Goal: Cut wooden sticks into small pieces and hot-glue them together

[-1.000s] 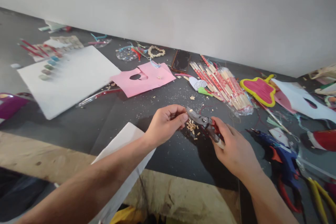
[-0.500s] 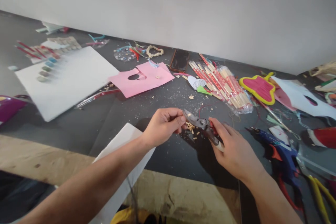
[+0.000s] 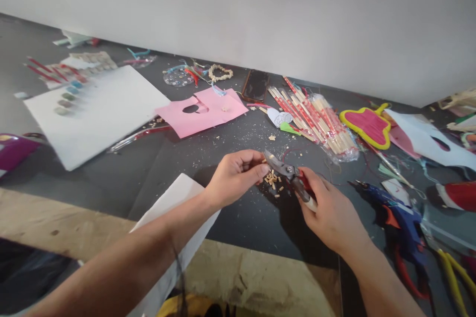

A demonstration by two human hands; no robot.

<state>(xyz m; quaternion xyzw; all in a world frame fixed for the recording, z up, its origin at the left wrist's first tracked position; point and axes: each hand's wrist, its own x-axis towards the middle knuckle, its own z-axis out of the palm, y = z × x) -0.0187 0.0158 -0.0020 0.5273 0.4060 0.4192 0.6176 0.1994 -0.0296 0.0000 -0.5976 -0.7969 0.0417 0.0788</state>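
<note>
Near the middle of the dark table, my left hand (image 3: 238, 176) is closed in a pinch at the jaws of the pruning shears (image 3: 286, 170); what its fingertips hold is too small to make out. My right hand (image 3: 329, 208) is wrapped round the shears' handles, with the blades pointing up and left toward my left fingertips. Beneath the fingers and blades lies a pile of short wooden pieces (image 3: 272, 181), partly hidden by my left hand. Fine pale crumbs are scattered on the table behind it.
Pink paper (image 3: 203, 109), a phone (image 3: 255, 85) and wrapped chopsticks (image 3: 316, 121) lie behind my hands. A white board (image 3: 96, 114) is at the left. On the right are a blue glue gun (image 3: 394, 208), yellow-handled pliers (image 3: 451, 277) and a pink-yellow shape (image 3: 368, 126).
My left hand and the shears' blades have shifted slightly to the right. More of the small wooden pieces show beneath them.
</note>
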